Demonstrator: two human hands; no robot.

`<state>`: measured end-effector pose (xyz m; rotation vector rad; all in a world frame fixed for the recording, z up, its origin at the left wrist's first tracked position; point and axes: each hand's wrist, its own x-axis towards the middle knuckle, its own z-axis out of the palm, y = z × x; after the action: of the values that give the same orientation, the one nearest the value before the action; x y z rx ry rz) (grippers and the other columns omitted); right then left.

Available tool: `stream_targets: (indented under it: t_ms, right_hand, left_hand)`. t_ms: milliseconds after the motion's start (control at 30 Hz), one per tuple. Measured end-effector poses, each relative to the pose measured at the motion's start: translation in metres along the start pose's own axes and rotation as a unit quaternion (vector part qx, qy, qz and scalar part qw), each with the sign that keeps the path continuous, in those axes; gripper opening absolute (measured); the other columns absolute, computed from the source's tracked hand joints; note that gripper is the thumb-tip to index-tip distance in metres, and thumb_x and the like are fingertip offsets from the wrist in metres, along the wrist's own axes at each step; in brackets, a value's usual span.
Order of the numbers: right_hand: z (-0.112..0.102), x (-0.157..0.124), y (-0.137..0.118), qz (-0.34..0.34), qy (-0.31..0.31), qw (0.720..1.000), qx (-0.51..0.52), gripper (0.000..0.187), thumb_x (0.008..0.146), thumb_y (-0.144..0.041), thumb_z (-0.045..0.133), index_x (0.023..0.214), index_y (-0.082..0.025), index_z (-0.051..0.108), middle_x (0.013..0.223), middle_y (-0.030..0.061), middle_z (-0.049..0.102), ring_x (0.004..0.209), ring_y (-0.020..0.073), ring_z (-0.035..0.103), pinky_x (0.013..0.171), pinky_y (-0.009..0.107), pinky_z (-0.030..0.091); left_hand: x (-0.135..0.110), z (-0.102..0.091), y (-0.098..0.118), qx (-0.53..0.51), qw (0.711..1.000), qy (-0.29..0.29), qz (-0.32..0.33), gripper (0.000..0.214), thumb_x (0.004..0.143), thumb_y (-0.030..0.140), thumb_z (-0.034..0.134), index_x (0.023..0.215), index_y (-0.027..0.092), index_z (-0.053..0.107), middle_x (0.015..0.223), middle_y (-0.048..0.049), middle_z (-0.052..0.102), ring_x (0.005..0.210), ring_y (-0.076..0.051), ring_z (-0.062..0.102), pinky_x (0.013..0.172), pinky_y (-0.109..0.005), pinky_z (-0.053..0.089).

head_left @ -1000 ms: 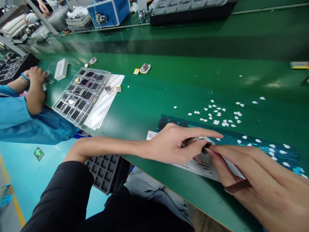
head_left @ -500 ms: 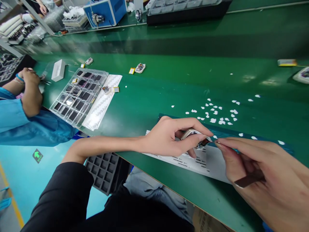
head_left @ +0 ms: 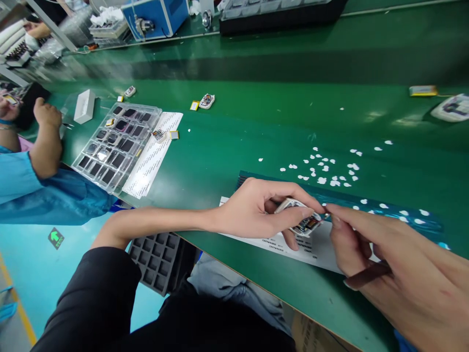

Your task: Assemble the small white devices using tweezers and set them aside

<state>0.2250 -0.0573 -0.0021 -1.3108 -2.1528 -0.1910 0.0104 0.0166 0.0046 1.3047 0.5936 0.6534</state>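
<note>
My left hand (head_left: 256, 208) grips a small white device case (head_left: 306, 226) by its sides, tilted, with the circuit parts inside showing. My right hand (head_left: 406, 264) meets the case's right edge, thumb and forefinger pinched on a tiny bit that I cannot make out. Under the curled fingers of that hand lies a dark flat metal tool (head_left: 368, 276), mostly hidden. Below both hands are a printed white sheet (head_left: 273, 244) and a dark teal film strip (head_left: 388, 212). White sticker dots (head_left: 322, 180) are scattered just beyond them on the green table (head_left: 220, 156).
Left of me stands a clear compartment tray (head_left: 117, 146) of dark square parts, near a co-worker's arm (head_left: 47, 137). Opened cases with yellow-edged batteries lie farther back, one case (head_left: 452, 108) at far right. A black tray (head_left: 157, 261) sits below the table edge.
The case in my left hand has turned so more of its inside shows. My right fingertips remain at its edge, slightly shifted. The co-worker's hands have moved apart. The view has shifted slightly.
</note>
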Motion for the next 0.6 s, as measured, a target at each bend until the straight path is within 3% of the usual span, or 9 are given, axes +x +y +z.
stream_targets:
  t_ms: [133,367,500,600]
  right_hand:
    - [-0.0031,-0.0052,0.0022,0.020,-0.012,1.000,0.017,0.076,0.095,-0.015,0.070,0.159,-0.042,0.040,0.107,-0.0016,0.080,0.087,0.0158,0.077,0.067,0.031,0.056]
    - [-0.0017,-0.0055,0.0031,-0.014,-0.008,1.000,-0.005,0.077,0.091,-0.008,0.068,0.158,-0.039,0.043,0.108,-0.0019,0.081,0.089,0.0171,0.078,0.071,0.029,0.062]
    - [0.0007,-0.0067,0.0057,-0.026,0.013,0.999,-0.027,0.083,0.089,-0.002,0.068,0.160,-0.036,0.041,0.102,-0.0047,0.081,0.078,0.0129,0.076,0.064,0.025,0.057]
    - [0.0037,0.0006,0.0072,0.002,0.011,0.996,-0.084,0.073,0.091,-0.007,0.068,0.157,-0.034,0.048,0.091,-0.0043,0.081,0.067,0.0124,0.072,0.052,0.026,0.049]
  left_hand:
    - [0.0010,-0.0003,0.0018,-0.004,1.000,0.003,-0.029,0.011,0.100,0.026,0.060,0.101,0.016,0.065,0.079,-0.0019,0.069,0.062,-0.013,0.077,0.043,-0.017,0.040]
    - [0.0027,-0.0002,0.0018,0.011,0.999,-0.007,-0.053,0.012,0.102,0.025,0.058,0.102,0.016,0.066,0.077,-0.0016,0.069,0.064,-0.015,0.079,0.042,-0.018,0.044]
    - [0.0018,0.0000,0.0020,0.002,0.999,-0.003,-0.036,0.011,0.102,0.023,0.058,0.101,0.016,0.066,0.076,-0.0010,0.068,0.064,-0.014,0.079,0.042,-0.016,0.041]
    - [0.0014,0.0000,0.0023,-0.009,1.000,0.005,-0.028,0.008,0.101,0.021,0.059,0.099,0.015,0.065,0.083,-0.0026,0.070,0.062,-0.012,0.077,0.042,-0.016,0.040]
